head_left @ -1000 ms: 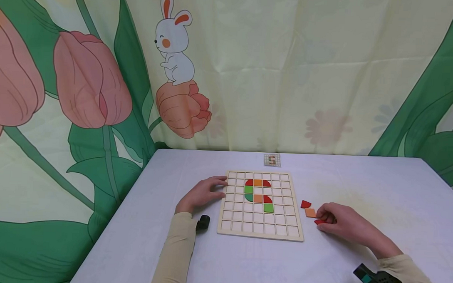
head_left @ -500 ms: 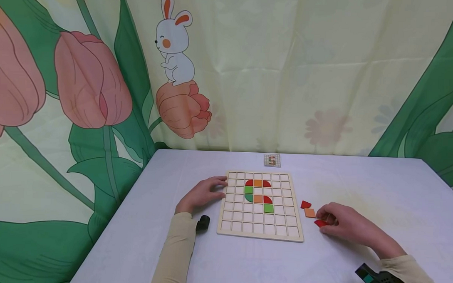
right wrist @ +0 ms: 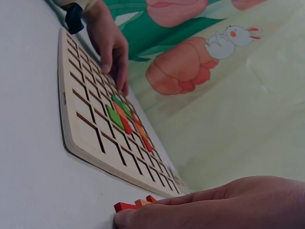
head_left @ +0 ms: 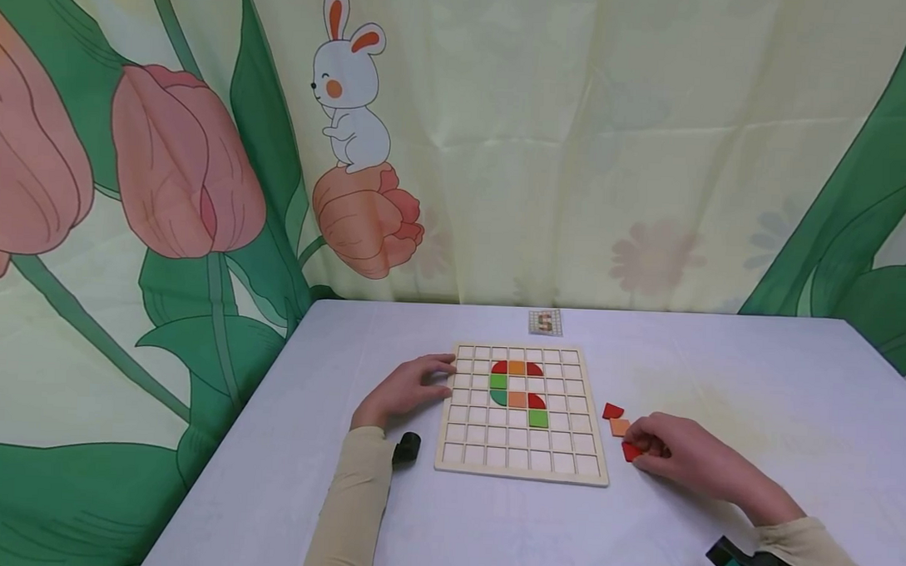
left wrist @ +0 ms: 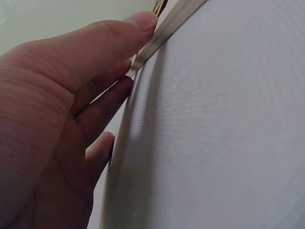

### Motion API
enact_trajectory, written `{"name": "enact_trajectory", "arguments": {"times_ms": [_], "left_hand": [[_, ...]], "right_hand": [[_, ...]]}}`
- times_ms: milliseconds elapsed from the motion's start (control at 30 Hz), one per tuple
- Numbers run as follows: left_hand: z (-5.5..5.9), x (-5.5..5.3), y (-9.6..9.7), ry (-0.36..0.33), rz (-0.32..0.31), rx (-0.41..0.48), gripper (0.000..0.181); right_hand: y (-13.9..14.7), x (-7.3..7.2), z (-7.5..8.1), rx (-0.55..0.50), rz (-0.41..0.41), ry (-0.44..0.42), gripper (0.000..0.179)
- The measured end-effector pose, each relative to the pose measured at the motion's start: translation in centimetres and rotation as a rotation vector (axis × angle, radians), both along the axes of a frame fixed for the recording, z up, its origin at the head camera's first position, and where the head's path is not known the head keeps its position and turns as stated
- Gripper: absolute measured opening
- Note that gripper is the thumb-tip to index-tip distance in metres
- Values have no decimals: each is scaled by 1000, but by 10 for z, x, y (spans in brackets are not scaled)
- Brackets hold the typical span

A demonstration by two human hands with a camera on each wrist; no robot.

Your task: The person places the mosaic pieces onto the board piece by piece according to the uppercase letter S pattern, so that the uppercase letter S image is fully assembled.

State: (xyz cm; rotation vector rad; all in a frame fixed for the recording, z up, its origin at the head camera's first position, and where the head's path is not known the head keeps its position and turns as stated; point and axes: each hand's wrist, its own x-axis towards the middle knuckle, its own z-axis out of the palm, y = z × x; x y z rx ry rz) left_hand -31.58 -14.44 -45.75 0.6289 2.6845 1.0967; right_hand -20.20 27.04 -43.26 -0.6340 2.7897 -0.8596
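A wooden grid board (head_left: 484, 459) lies on the table, with several red, orange and green tiles set in its upper middle squares. My left hand (head_left: 404, 391) rests against the board's left edge; in the left wrist view its thumb and fingertips touch the wooden rim (left wrist: 164, 36), fingers fairly straight. To the right of the board, my right hand (head_left: 687, 454) pinches a red tile (head_left: 631, 452) between thumb and fingers, low at the table. Just beyond it lie an orange square tile (head_left: 619, 427) and another red tile with a curved side (head_left: 612, 411). The palm hides part of the pinched tile.
A small card (head_left: 545, 322) printed with a grid and coloured pattern lies behind the board. The white table (head_left: 534, 536) ends at a curtain (head_left: 540, 153) with tulips and a rabbit. Black wrist devices (head_left: 754, 564) sit on both forearms.
The right hand has shifted slightly left with the red tile, which now shows more and sits closer to the orange square. The left hand and board stay put.
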Motion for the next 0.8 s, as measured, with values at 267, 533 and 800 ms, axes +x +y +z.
{"name": "enact_trajectory", "arguments": {"times_ms": [267, 533, 800], "left_hand": [[-3, 0, 0, -3, 2, -12, 39], [3, 1, 1, 9, 9, -11, 39], [3, 0, 1, -1, 10, -22, 39]], "right_hand": [[-7, -2, 1, -10, -16, 58, 23], [-30, -9, 9, -46, 30, 146, 25], [-71, -15, 9, 7, 98, 158, 22]]}}
